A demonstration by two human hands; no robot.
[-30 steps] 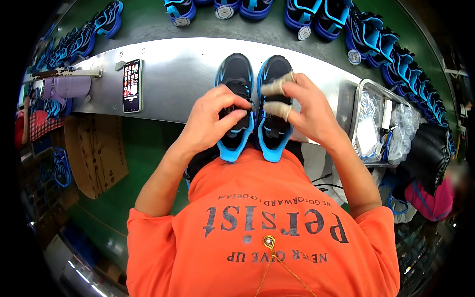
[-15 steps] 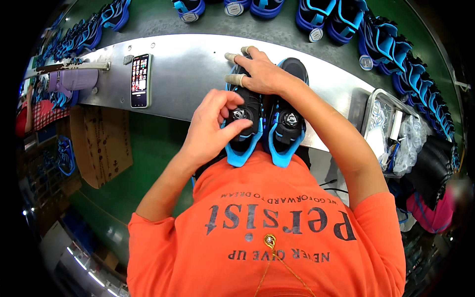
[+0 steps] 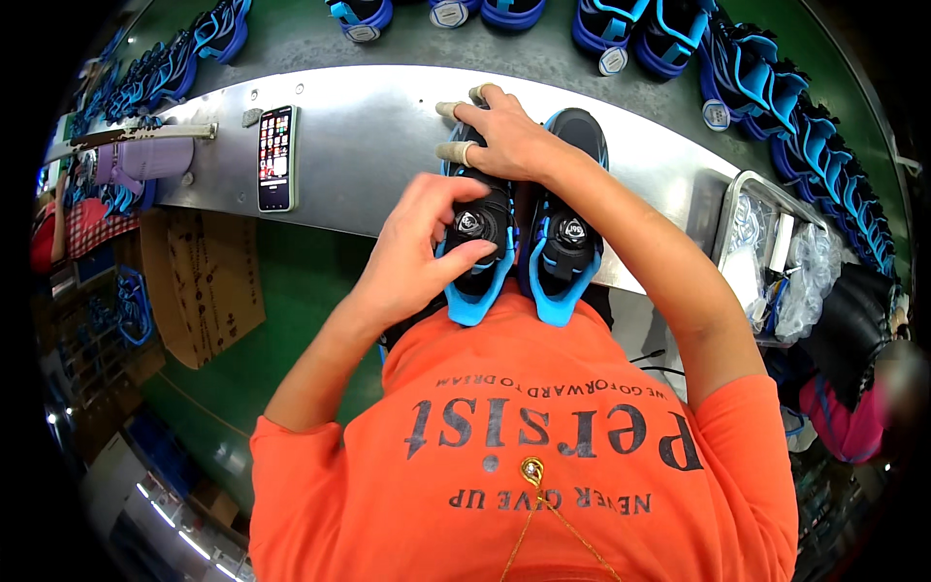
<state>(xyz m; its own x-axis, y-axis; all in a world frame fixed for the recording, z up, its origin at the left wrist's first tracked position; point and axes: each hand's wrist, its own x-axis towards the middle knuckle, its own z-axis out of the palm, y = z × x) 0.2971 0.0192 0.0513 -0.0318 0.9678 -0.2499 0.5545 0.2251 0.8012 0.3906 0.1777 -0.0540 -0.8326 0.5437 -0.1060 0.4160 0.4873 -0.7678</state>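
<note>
Two black and blue shoes stand side by side at the near edge of a metal workbench [image 3: 369, 126], heels toward me. My left hand [image 3: 422, 247] pinches the round dial on the tongue of the left shoe [image 3: 480, 272]. My right hand [image 3: 504, 136], with taped fingertips, reaches across and presses down on the toe of that same left shoe. The right shoe [image 3: 567, 247] has its own round dial and stands untouched beside it, partly under my right forearm.
A phone [image 3: 275, 157] lies screen up on the bench to the left. Rows of blue shoes [image 3: 766, 87] line a grey conveyor beyond the bench. A wire basket with plastic bags [image 3: 776, 252] sits at the right. A cardboard box [image 3: 199, 281] stands below left.
My right hand has moved from the shoe tongues forward onto the left shoe's toe. My left hand has settled its fingers on the left shoe's dial.
</note>
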